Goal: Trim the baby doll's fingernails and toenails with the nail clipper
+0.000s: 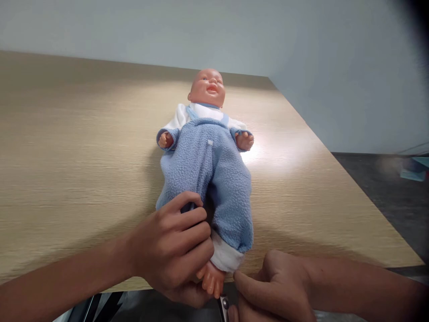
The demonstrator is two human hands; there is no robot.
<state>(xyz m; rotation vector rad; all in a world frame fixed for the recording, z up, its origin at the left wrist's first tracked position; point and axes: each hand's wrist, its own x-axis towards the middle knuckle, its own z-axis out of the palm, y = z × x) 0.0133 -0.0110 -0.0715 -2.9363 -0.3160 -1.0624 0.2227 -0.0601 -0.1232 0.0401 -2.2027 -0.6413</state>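
A baby doll in fleecy blue overalls and a white top lies on its back, head pointing away from me. My left hand is closed around the doll's lower leg and foot, its fingers curled over the near side. Bare toes of the doll's foot stick out below a white trouser cuff. In my right hand is a metal nail clipper, with its head up against the toes. The clipper's lower part and some of my right fingers are cut off or hidden.
The wooden table has its near edge just under the doll's foot and a slanting right edge. A pale wall stands behind. Dark floor and a light-blue object show at the right.
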